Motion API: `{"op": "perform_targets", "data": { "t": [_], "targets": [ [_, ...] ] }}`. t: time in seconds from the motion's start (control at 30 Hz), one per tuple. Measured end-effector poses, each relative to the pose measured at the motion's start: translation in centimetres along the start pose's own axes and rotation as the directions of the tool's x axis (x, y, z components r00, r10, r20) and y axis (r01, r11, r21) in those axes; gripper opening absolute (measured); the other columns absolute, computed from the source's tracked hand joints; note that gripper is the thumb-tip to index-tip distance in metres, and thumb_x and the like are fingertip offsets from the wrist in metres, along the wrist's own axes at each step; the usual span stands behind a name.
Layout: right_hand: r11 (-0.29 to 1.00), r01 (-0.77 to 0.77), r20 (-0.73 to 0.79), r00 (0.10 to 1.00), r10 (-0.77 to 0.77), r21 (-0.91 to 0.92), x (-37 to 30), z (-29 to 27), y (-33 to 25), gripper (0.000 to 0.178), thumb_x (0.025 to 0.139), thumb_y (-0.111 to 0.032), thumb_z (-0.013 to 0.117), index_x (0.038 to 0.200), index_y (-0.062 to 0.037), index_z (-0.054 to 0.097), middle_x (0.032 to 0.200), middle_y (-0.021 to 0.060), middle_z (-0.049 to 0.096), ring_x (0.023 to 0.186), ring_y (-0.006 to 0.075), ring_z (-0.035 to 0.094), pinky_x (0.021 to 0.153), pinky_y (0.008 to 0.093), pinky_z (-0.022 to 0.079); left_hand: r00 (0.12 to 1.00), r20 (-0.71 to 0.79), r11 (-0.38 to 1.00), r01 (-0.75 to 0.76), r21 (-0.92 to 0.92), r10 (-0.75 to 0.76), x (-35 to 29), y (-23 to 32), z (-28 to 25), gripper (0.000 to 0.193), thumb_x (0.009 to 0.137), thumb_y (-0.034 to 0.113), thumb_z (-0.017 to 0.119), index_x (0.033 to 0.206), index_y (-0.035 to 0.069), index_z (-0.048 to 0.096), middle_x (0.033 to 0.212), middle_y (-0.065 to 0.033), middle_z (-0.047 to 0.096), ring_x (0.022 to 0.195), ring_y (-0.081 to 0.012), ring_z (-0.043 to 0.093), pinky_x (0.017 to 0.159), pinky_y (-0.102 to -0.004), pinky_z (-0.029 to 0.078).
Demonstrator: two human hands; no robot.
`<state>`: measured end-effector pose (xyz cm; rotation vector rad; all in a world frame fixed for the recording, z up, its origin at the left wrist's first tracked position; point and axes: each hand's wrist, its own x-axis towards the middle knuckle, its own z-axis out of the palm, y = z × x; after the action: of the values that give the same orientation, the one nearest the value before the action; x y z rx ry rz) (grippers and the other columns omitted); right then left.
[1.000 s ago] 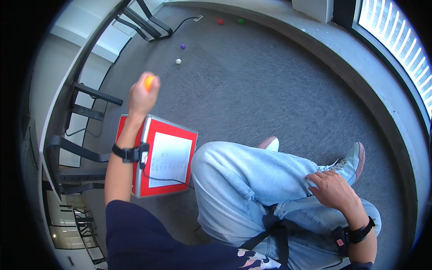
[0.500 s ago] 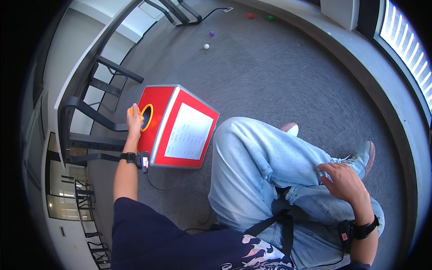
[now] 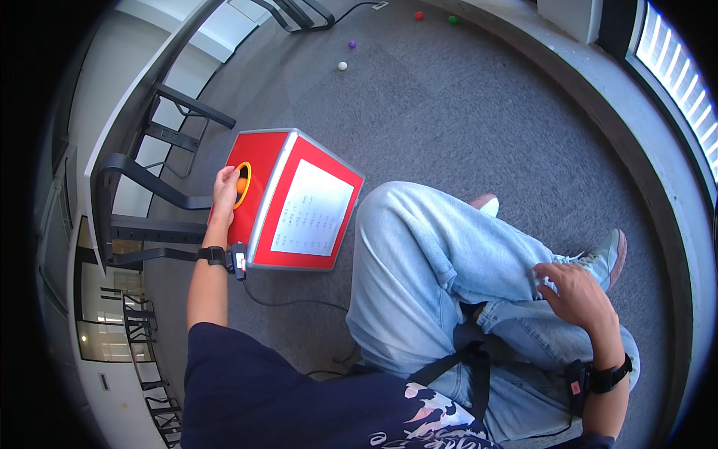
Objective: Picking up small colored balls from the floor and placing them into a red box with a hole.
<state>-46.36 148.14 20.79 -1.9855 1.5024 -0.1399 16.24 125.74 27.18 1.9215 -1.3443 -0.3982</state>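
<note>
A red box (image 3: 262, 168) with silver edges stands on the floor to my left, a white sheet (image 3: 313, 208) on one side. Its other visible face has a round opening with a yellow-orange rim (image 3: 247, 196). At that opening my left hand (image 3: 224, 193) is closed with an orange ball (image 3: 241, 184) at its fingers; the palm side is hidden. My right hand (image 3: 574, 295) lies over my crossed lower leg in light blue jeans (image 3: 419, 247), thumb and fingers apart, holding nothing.
On the grey carpet farther off lie a white ball (image 3: 342, 66), a purple ball (image 3: 352, 45), a red ball (image 3: 419, 16) and a green ball (image 3: 452, 20). Dark metal table legs (image 3: 153, 183) stand just left of the box. A black cable (image 3: 292, 304) runs along the floor.
My left hand has turned and moved slightly, bringing the orange ball from the rim's left side into the opening. My right hand stays on the leg. The view has shifted a little.
</note>
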Motion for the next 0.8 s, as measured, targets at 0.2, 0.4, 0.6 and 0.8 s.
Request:
{"op": "perform_targets", "data": {
  "t": [0.2, 0.4, 0.6, 0.8],
  "targets": [
    [1.000, -0.001, -0.031, 1.000, 0.001, -0.003, -0.4, -0.4, 0.0, 0.027, 0.085, -0.015, 0.061, 0.110, -0.0047, 0.061, 0.100, 0.0155, 0.067, 0.097, 0.0293, 0.063, 0.091, 0.0391, 0.047, 0.966, 0.217, 0.856, -0.228, 0.464, 0.140, -4.0, 2.5, 0.1, 0.048, 0.096, 0.043, 0.046, 0.122, 0.002, 0.049, 0.131, -0.0159, 0.044, 0.121, -0.0297, 0.045, 0.099, -0.0374, 0.038],
    [1.000, 0.030, -0.179, 0.983, -0.029, 0.003, -1.8, -0.6, 0.0, 0.026, 0.083, -0.015, 0.062, 0.106, -0.0031, 0.061, 0.097, 0.0162, 0.067, 0.093, 0.0317, 0.064, 0.085, 0.0401, 0.049, 0.873, 0.422, 0.623, -0.475, 0.622, 0.244, -14.1, 4.3, 1.6, 0.078, 0.086, 0.034, 0.063, 0.145, 0.003, 0.021, 0.151, -0.0200, 0.020, 0.140, -0.0325, 0.019, 0.112, -0.0425, 0.023],
    [0.888, 0.110, -0.354, 0.933, 0.062, 0.447, -9.9, -0.9, -6.9, 0.028, 0.082, -0.005, 0.062, 0.109, -0.0003, 0.060, 0.100, 0.0135, 0.067, 0.094, 0.0262, 0.065, 0.086, 0.0332, 0.048, 0.886, 0.329, 0.598, -0.463, 0.654, 0.326, -15.9, 1.1, -0.8, 0.076, 0.085, 0.031, 0.066, 0.143, 0.003, 0.026, 0.147, -0.0170, 0.031, 0.138, -0.0302, 0.027, 0.112, -0.0416, 0.024],
    [0.869, 0.184, -0.716, 0.656, 0.238, 0.458, -20.5, 0.3, -8.4, 0.022, 0.082, 0.002, 0.053, 0.103, 0.0029, 0.059, 0.105, 0.0145, 0.061, 0.091, 0.0230, 0.062, 0.082, 0.0327, 0.048, 0.825, 0.208, 0.560, -0.520, 0.645, 0.526, -14.1, -1.3, -0.4, 0.065, 0.085, 0.033, 0.065, 0.137, 0.002, 0.039, 0.141, -0.0152, 0.042, 0.133, -0.0281, 0.037, 0.110, -0.0418, 0.028]
  ]
}}
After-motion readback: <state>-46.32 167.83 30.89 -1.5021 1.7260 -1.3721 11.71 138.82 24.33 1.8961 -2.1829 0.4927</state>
